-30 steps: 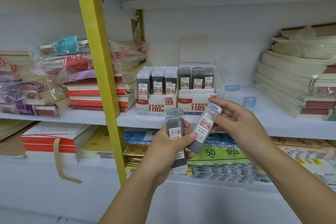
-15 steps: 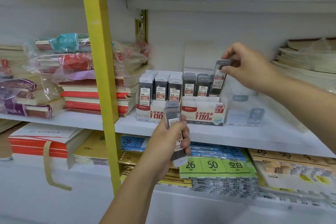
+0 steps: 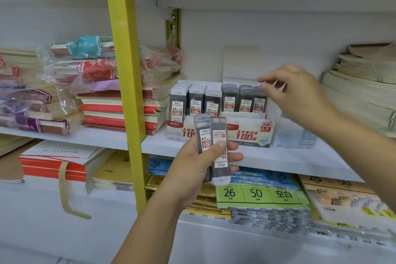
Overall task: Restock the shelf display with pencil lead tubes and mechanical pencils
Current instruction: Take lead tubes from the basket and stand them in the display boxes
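Now, two tubes (image 3: pixel 218 133) are held fanned in the left hand (image 3: pixel 192 169), near and just in front of the shelf (image 3: pixel 300 161), one marked 0.7, the other 0.5 and upside down. The right hand (image 3: pixel 295 96) is seen over the 0.7 box (image 3: pixel 248 133), curled at the top of its right front tube (image 3: pixel 259 103). Whether that tube is pinched or let go cannot be told through the blur. A mix-up is risked: the 0.5 could be slotted into the 0.7 box. One could also be dropped from that loose fan.
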A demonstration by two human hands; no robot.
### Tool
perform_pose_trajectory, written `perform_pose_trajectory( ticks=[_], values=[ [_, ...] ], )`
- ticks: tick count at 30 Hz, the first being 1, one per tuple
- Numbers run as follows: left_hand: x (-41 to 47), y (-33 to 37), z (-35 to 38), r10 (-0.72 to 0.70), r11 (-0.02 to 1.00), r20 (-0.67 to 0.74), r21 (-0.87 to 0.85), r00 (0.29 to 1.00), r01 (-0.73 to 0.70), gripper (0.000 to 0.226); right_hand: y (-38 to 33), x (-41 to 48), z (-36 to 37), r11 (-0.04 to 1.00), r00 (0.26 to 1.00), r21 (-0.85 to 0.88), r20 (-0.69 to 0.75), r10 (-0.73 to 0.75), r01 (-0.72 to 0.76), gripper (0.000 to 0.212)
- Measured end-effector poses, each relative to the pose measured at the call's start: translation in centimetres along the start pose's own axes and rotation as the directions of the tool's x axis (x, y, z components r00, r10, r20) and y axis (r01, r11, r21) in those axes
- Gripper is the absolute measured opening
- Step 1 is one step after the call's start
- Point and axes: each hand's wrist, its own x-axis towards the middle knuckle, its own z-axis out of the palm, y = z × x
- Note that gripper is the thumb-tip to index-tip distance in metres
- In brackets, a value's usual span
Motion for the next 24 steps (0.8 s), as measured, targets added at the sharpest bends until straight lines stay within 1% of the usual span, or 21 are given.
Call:
perform_pose_trajectory(
  ticks=[1,3,4,6,9,10,12,14,16,18,20,21,24],
  values=[
    [-0.1,0.0,0.1,-0.002,1.000,0.005,-0.001,1.000,0.002,0.024,-1.0,-1.8,0.0,0.989,1.000,0.144,0.019,0.023,-0.025,0.018],
    [-0.4,0.0,0.5,-0.024,1.000,0.019,-0.014,1.000,0.024,0.030,-2.8,-5.6,0.7,0.907,0.981,0.394,0.177,0.084,-0.149,0.017],
    [-0.6,-0.1,0.7,-0.040,0.999,0.026,-0.021,0.999,0.040,0.030,-3.5,-7.1,1.3,0.851,0.960,0.476,0.259,0.106,-0.222,0.018],
    [-0.9,-0.5,1.0,-0.070,0.997,0.055,-0.011,0.996,0.071,0.028,-4.0,-9.3,2.5,0.741,0.927,0.582,0.344,0.150,-0.336,0.017],
    [-1.4,-1.2,1.2,-0.117,0.993,0.092,0.037,0.989,0.114,0.027,-3.8,-11.0,3.4,0.558,0.900,0.709,0.375,0.221,-0.432,0.007],
    [-1.6,-1.4,1.2,-0.130,0.991,0.090,0.051,0.987,0.126,0.028,-3.7,-11.4,3.5,0.514,0.892,0.730,0.386,0.233,-0.450,0.007],
    [-1.8,-1.6,1.2,-0.149,0.987,0.086,0.071,0.985,0.143,0.033,-3.4,-11.9,3.7,0.463,0.881,0.750,0.403,0.248,-0.473,0.007],
    [-1.9,-1.8,1.1,-0.154,0.980,0.057,0.137,0.986,0.146,0.033,-3.2,-12.0,3.7,0.457,0.874,0.746,0.420,0.243,-0.485,0.008],
    [-1.9,-1.9,1.0,-0.122,0.949,-0.030,0.289,0.992,0.125,0.027,-3.2,-12.1,3.5,0.497,0.874,0.722,0.439,0.207,-0.481,0.012],
    [-1.8,-1.8,0.9,-0.077,0.925,-0.105,0.364,0.991,0.111,0.026,-3.1,-12.4,3.3,0.549,0.869,0.688,0.466,0.168,-0.475,0.018],
    [-1.8,-1.6,0.8,-0.044,0.916,-0.137,0.391,0.990,0.095,0.029,-3.1,-12.9,3.1,0.612,0.859,0.637,0.491,0.148,-0.469,0.019],
    [-1.8,-1.5,0.8,-0.033,0.914,-0.141,0.397,0.989,0.087,0.028,-3.2,-13.0,3.0,0.616,0.852,0.629,0.502,0.144,-0.475,0.019],
    [-1.7,-1.5,0.7,-0.054,0.938,-0.157,0.331,0.986,0.104,0.012,-3.3,-13.3,2.9,0.561,0.834,0.649,0.532,0.148,-0.514,0.019]
  ],
)
